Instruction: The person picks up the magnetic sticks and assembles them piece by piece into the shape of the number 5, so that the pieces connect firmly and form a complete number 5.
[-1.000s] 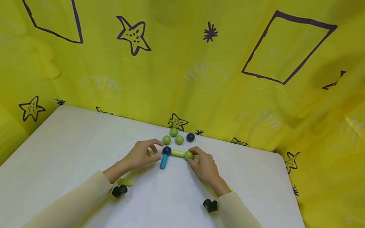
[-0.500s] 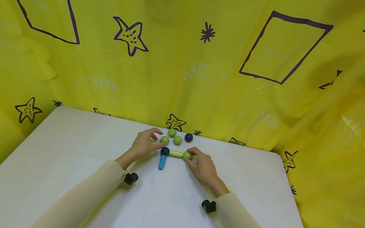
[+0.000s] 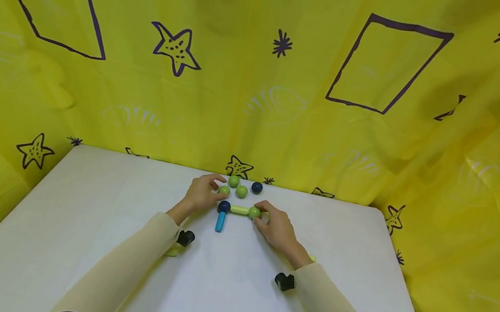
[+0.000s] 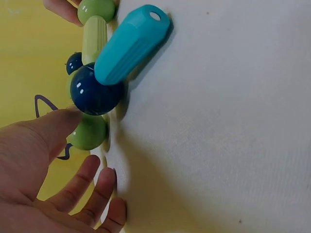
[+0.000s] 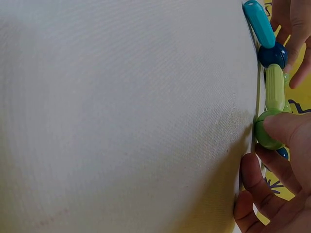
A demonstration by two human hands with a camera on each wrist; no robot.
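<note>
Ball-and-rod piece (image 3: 239, 210), L-shaped, lying near the far edge of a white table (image 3: 227, 286). Left to right: left hand (image 3: 203, 192), thumb and finger about a loose green ball (image 3: 224, 190), grip unclear; glossy navy ball (image 3: 224, 206) bearing a ribbed teal rod (image 3: 220, 222); ribbed lime rod (image 5: 275, 87); green end ball (image 3: 253, 212), pinched by the right hand (image 3: 280, 230).
</note>
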